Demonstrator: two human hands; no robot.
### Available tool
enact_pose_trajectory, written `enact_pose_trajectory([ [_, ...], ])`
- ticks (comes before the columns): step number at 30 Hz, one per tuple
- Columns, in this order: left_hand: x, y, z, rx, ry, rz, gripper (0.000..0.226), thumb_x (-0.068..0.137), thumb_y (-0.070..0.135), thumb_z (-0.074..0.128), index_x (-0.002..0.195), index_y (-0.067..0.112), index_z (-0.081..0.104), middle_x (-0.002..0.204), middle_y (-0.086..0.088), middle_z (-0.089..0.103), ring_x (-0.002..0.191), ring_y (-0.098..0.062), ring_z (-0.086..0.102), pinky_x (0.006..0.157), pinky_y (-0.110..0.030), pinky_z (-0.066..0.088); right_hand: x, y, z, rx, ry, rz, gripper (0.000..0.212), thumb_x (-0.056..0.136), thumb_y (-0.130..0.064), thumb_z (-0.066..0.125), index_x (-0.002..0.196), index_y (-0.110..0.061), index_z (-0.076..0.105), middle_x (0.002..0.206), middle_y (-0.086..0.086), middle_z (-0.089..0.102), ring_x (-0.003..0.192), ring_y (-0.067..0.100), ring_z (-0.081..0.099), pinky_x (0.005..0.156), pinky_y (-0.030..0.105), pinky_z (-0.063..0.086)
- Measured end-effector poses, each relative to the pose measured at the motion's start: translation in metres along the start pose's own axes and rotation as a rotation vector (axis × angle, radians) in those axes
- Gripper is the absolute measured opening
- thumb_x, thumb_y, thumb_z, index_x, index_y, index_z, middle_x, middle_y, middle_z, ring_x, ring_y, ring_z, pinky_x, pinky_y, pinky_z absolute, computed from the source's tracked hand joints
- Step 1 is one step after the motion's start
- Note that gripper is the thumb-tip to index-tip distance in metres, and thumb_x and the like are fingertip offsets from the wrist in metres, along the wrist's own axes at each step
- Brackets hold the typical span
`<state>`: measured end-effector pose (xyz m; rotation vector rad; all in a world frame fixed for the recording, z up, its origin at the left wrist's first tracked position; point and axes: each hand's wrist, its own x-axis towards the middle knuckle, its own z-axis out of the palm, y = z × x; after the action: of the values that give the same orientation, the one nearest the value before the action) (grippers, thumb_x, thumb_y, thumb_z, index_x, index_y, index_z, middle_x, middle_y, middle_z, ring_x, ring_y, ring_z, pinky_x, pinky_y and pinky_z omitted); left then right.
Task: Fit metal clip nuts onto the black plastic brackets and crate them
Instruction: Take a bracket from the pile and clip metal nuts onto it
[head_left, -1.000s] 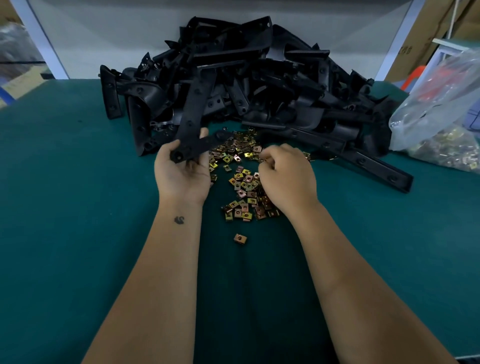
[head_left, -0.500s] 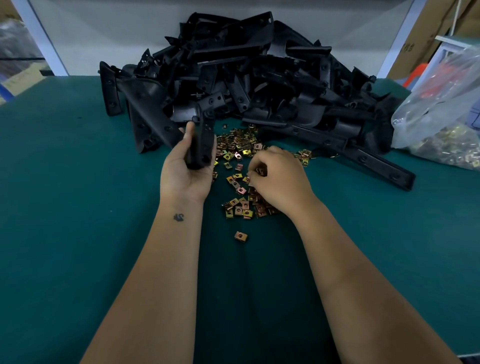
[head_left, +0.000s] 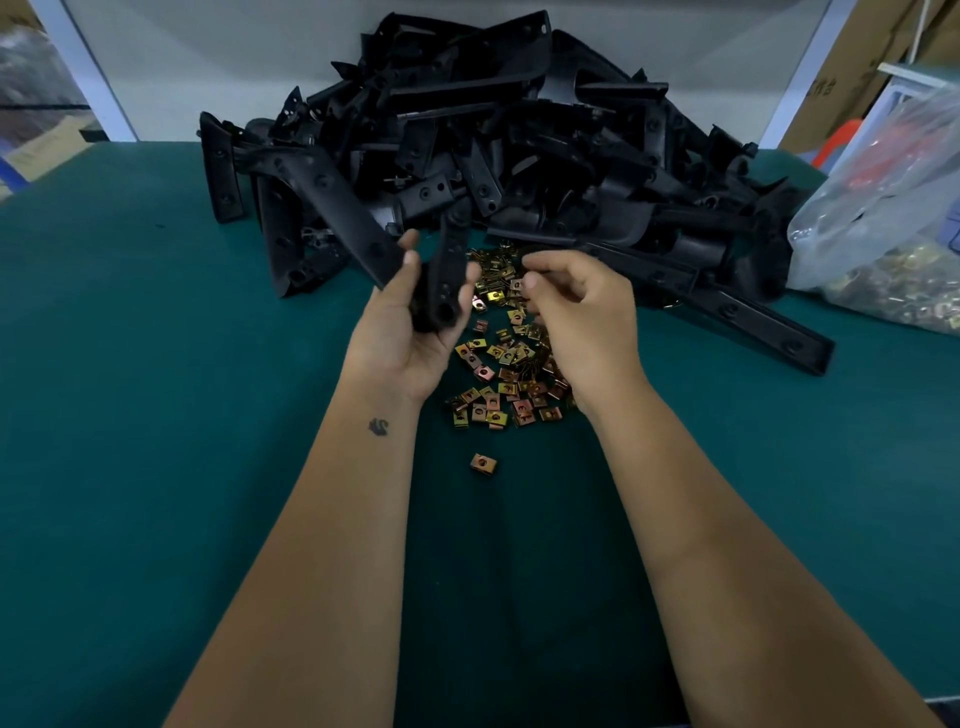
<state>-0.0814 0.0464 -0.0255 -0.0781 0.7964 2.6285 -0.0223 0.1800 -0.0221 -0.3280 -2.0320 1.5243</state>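
Note:
My left hand (head_left: 400, 332) grips a black plastic bracket (head_left: 449, 270), held nearly upright above the green table. My right hand (head_left: 582, 317) hovers just right of it, thumb and curled fingers pinched together on what looks like a small clip nut, mostly hidden by the fingertips. Below and between my hands lies a loose scatter of gold-coloured metal clip nuts (head_left: 501, 374). One stray clip nut (head_left: 483, 463) lies apart, nearer to me. A big heap of black brackets (head_left: 519, 145) fills the back of the table. No crate is in view.
The green table mat (head_left: 156, 415) stretches to the left and front. A clear plastic bag (head_left: 878, 228) holding more clip nuts sits at the right edge. One long bracket (head_left: 753, 317) juts out from the heap toward the right. Cardboard boxes stand behind.
My left hand has turned the bracket from lying crosswise to standing nearly upright. My right hand has lifted off the clip nut scatter and moved up toward the bracket.

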Motion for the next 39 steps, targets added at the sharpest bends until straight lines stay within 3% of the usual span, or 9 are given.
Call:
enact_pose_trajectory([
  [3,-0.002,-0.004,0.004,0.058,-0.041,0.002,0.015,0.099,0.018,0.056,0.112,0.021,0.062,0.088,-0.013,0.076,0.073,-0.022,0.073,0.053,-0.023,0.057,0.002,-0.001,-0.001,0.158,-0.027,0.074,0.023,0.088,-0.007,0.069,0.099,-0.028,0.069,0.091,0.0,0.07,0.085,0.012,0.064,0.085,0.033,0.057],
  [6,-0.003,-0.006,0.005,0.059,-0.065,0.019,0.019,0.094,0.012,0.062,0.112,0.02,0.062,0.09,-0.015,0.074,0.075,-0.022,0.072,0.055,-0.023,0.058,0.002,-0.003,-0.002,0.273,-0.019,0.114,0.02,0.084,-0.003,0.073,0.096,-0.018,0.069,0.085,0.001,0.07,0.076,0.008,0.065,0.074,0.025,0.055],
  [8,-0.004,-0.007,0.005,0.057,-0.083,0.026,0.024,0.092,0.007,0.063,0.112,0.02,0.06,0.1,-0.018,0.07,0.077,-0.023,0.072,0.058,-0.023,0.058,0.002,-0.004,-0.002,0.323,-0.021,0.131,0.016,0.084,0.0,0.072,0.092,-0.014,0.07,0.077,-0.003,0.069,0.069,0.006,0.062,0.067,0.02,0.052],
  [12,-0.004,-0.009,0.006,0.071,-0.082,0.028,0.031,0.087,0.0,0.066,0.112,0.018,0.062,0.119,-0.017,0.063,0.084,-0.022,0.072,0.063,-0.025,0.059,0.003,-0.004,-0.004,0.439,-0.044,0.162,0.012,0.088,-0.001,0.067,0.092,-0.011,0.072,0.074,-0.003,0.067,0.067,0.008,0.059,0.068,0.023,0.05],
  [20,-0.005,-0.015,0.007,0.163,-0.078,-0.017,0.024,0.087,0.006,0.069,0.105,0.021,0.065,0.088,-0.001,0.076,0.08,-0.015,0.074,0.062,-0.025,0.058,0.004,-0.004,-0.007,0.712,-0.073,0.301,0.011,0.094,-0.004,0.061,0.089,-0.009,0.07,0.074,0.007,0.071,0.067,0.014,0.066,0.065,0.024,0.055],
  [27,-0.003,-0.017,0.008,0.234,-0.09,-0.013,0.036,0.069,0.011,0.076,0.101,0.022,0.062,0.096,-0.001,0.075,0.09,-0.015,0.072,0.067,-0.023,0.058,0.005,-0.003,-0.006,0.76,-0.055,0.262,0.013,0.093,-0.001,0.06,0.099,-0.005,0.071,0.086,0.008,0.073,0.081,0.015,0.069,0.076,0.024,0.056],
  [31,-0.003,-0.018,0.007,0.267,-0.091,-0.011,0.04,0.062,0.011,0.078,0.095,0.022,0.058,0.097,-0.001,0.073,0.089,-0.015,0.072,0.072,-0.028,0.06,0.004,-0.004,-0.003,0.741,-0.001,0.244,0.013,0.09,0.005,0.061,0.09,-0.006,0.068,0.083,0.008,0.07,0.077,0.016,0.067,0.077,0.027,0.056],
  [36,-0.003,-0.018,0.006,0.295,-0.152,-0.015,0.04,0.063,0.012,0.077,0.096,0.026,0.06,0.095,0.004,0.074,0.088,-0.012,0.072,0.068,-0.028,0.059,0.003,-0.005,-0.002,0.727,-0.003,0.268,0.02,0.088,0.008,0.062,0.098,-0.007,0.069,0.091,0.011,0.069,0.078,0.016,0.067,0.077,0.026,0.056],
  [39,-0.003,-0.017,0.006,0.303,-0.189,-0.022,0.039,0.066,0.01,0.075,0.099,0.024,0.061,0.095,0.002,0.075,0.09,-0.013,0.071,0.073,-0.027,0.059,0.004,-0.005,-0.003,0.75,-0.022,0.282,0.019,0.088,0.008,0.061,0.097,-0.006,0.07,0.085,0.008,0.072,0.075,0.014,0.068,0.072,0.025,0.056],
])
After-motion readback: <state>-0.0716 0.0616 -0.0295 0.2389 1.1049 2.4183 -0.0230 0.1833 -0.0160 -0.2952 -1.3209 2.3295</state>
